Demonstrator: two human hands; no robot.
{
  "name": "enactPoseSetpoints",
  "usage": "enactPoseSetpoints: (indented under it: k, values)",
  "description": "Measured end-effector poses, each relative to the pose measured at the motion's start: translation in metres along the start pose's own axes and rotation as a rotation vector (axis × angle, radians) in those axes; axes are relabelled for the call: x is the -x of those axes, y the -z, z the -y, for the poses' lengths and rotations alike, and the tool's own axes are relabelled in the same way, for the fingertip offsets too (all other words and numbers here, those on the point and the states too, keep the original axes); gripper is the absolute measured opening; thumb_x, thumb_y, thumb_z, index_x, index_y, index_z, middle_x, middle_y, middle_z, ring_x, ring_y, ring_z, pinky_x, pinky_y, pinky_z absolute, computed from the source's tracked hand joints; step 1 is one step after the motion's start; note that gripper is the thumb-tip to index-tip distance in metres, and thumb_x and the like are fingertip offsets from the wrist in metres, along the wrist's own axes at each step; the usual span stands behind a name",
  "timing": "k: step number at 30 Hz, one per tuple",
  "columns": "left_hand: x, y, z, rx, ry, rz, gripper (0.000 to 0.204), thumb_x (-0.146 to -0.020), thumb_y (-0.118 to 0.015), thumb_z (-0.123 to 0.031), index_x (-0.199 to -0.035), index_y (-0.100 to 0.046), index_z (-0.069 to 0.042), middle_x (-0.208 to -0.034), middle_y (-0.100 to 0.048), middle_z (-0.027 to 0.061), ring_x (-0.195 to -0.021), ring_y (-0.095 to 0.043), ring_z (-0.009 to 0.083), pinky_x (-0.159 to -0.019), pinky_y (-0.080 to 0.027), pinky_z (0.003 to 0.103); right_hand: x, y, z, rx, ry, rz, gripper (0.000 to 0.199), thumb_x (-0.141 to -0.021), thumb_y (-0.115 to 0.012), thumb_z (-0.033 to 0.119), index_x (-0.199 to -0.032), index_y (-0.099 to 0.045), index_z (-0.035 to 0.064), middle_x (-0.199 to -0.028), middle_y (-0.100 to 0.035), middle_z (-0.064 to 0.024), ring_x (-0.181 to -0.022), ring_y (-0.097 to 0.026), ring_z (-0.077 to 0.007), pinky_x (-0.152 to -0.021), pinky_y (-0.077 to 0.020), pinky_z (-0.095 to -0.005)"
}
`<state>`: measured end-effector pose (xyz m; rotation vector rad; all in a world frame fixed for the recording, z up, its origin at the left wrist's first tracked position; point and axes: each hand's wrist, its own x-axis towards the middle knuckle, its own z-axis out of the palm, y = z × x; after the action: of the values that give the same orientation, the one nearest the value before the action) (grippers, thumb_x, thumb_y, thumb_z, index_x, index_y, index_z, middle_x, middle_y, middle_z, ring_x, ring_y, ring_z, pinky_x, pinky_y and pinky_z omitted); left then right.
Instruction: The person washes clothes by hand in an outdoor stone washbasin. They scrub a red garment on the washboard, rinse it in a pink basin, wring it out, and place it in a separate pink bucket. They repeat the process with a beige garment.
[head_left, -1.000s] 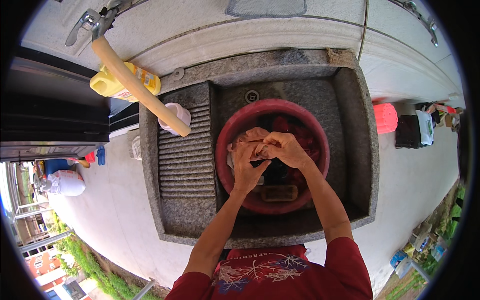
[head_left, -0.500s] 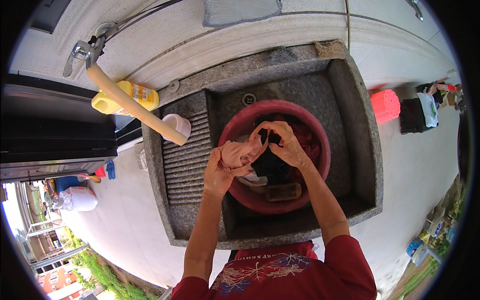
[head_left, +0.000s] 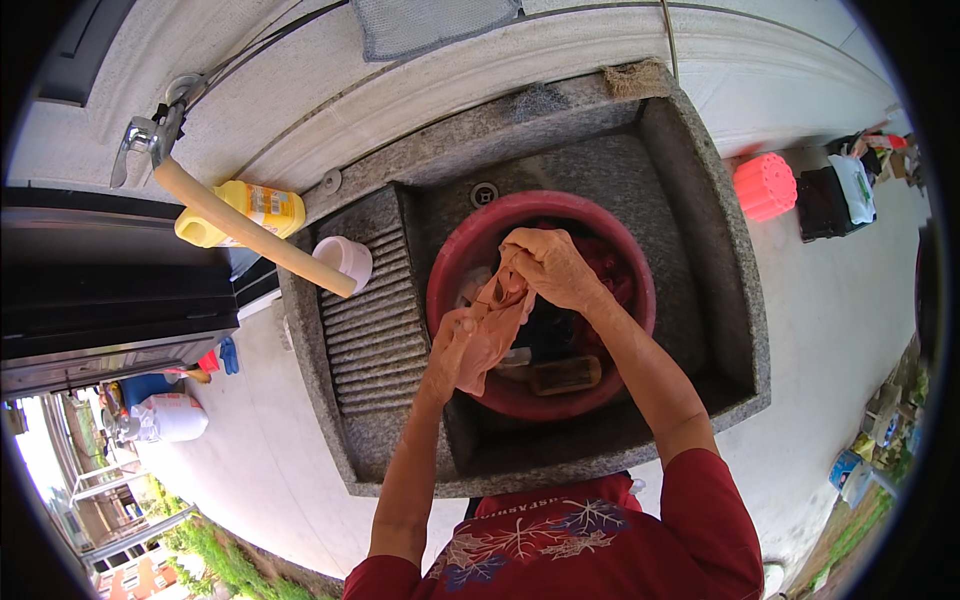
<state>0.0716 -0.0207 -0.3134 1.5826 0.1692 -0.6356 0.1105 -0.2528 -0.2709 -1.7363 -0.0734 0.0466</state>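
A pink garment (head_left: 492, 335) is stretched between my hands above a red basin (head_left: 437, 300). My left hand (head_left: 449, 352) grips its lower left side, and the cloth hangs down beside the fingers. Its upper end is pinched in my right hand (head_left: 552, 264), over the basin's middle. Inside the basin lie dark and red clothes (head_left: 608, 275), partly hidden by my hands and the garment. A brown block-shaped thing, perhaps a scrubbing brush (head_left: 566, 376), lies near the basin's front edge. Beside it is a pale piece (head_left: 516, 358) I cannot make out.
The basin stands in a stone sink (head_left: 700, 250) with a ridged washboard (head_left: 375, 330) on its left. A beige hose (head_left: 250, 232) from the tap (head_left: 150, 135) reaches over a pinkish-white cup (head_left: 345, 258) and yellow jug (head_left: 262, 208). A scouring pad (head_left: 538, 102) rests on the back ledge.
My right hand has closed in, and the strap-like loop it held open has collapsed. The pink garment now hangs longer and lower by my left hand. The view has shifted slightly.
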Motion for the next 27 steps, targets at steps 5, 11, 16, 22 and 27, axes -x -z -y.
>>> enactPoseSetpoints:
  k: [5, 11, 16, 22, 27]
  values:
    - [0.003, -0.011, -0.01, 0.23, 0.25, 0.327, 0.038, -0.089, -0.055, -0.029, -0.114, -0.056, -0.001, -0.102, -0.059, 0.0093, -0.094, -0.059, 0.0201, -0.084, -0.048, 0.031, -0.007, -0.005, -0.023, 0.085, -0.024, 0.27, 0.06, -0.074, -0.059, 0.002, -0.131, -0.042, 0.0066, -0.127, -0.047, -0.0142, -0.11, -0.053, -0.0203, -0.081, -0.0489, -0.0322]
    - [0.017, 0.003, -0.018, 1.153, 0.433, 0.25, 0.036, -0.093, -0.045, -0.026, -0.119, -0.05, -0.001, -0.117, -0.055, 0.0181, -0.1, -0.059, 0.0328, -0.084, -0.05, 0.042, 0.046, -0.009, -0.038, -0.058, 0.027, 0.281, 0.066, -0.067, -0.07, 0.018, -0.129, -0.048, 0.0135, -0.133, -0.041, -0.0115, -0.124, -0.039, -0.0295, -0.096, -0.0405, -0.0411]
    - [0.012, 0.005, -0.012, 1.104, 0.457, 0.263, 0.039, -0.094, -0.046, -0.032, -0.117, -0.053, -0.001, -0.113, -0.058, 0.0169, -0.099, -0.059, 0.0297, -0.083, -0.051, 0.042, 0.058, -0.043, -0.055, 0.12, 0.224, 0.261, 0.027, -0.076, -0.062, 0.009, -0.103, -0.062, 0.0063, -0.099, -0.059, -0.0094, -0.103, -0.054, -0.0281, -0.091, -0.0424, -0.0402]
    - [-0.003, 0.033, -0.021, 0.279, 0.378, 0.039, 0.041, -0.089, -0.057, -0.041, -0.103, -0.061, -0.003, -0.081, -0.067, 0.0075, -0.061, -0.06, 0.013, -0.054, -0.047, 0.028, 0.044, 0.014, 0.003, -0.463, -0.057, 0.173, 0.015, -0.092, -0.047, 0.007, -0.098, -0.059, -0.0006, -0.088, -0.056, -0.0017, -0.088, -0.051, -0.0091, -0.081, -0.0414, -0.0239]
    - [-0.022, 0.036, -0.009, 0.145, 0.231, -0.363, 0.031, -0.084, -0.065, -0.037, -0.1, -0.061, -0.01, -0.078, -0.065, 0.0019, -0.054, -0.054, 0.007, -0.045, -0.037, 0.021, 0.021, 0.018, -0.009, -0.426, -0.164, -0.246, 0.014, -0.094, -0.045, 0.01, -0.094, -0.056, 0.0013, -0.086, -0.056, -0.0037, -0.084, -0.05, -0.0087, -0.077, -0.0418, -0.0244]
